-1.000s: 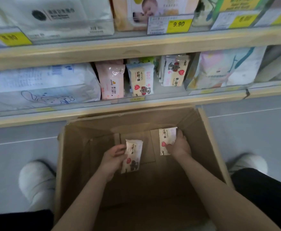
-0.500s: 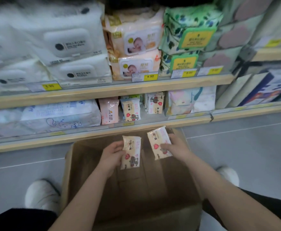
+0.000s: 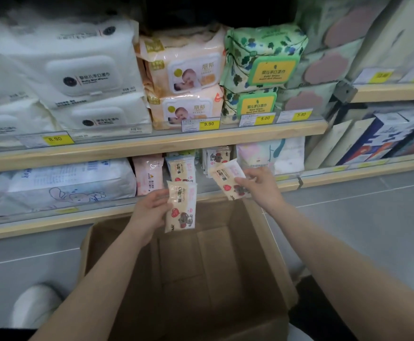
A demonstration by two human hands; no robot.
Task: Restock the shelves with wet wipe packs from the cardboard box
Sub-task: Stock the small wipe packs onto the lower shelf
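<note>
Left hand (image 3: 149, 212) grip clamps pack (image 3: 181, 209); right hand (image 3: 260, 187) grip clamps tilted pack (image 3: 228, 179).

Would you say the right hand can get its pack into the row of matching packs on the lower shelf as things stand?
Probably yes. The right hand holds its pack just in front of the matching row on the lower shelf, and nothing visible stands between them.

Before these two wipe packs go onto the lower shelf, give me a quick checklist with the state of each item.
1. Left hand grips its pack: ok.
2. Right hand grips its pack: ok.
3. Both packs lifted above the cardboard box: ok.
4. Matching packs on the lower shelf to line up with: ok.
5. Free space behind those shelf packs: cannot tell.
6. More packs left in the box: none visible, ok.
</note>
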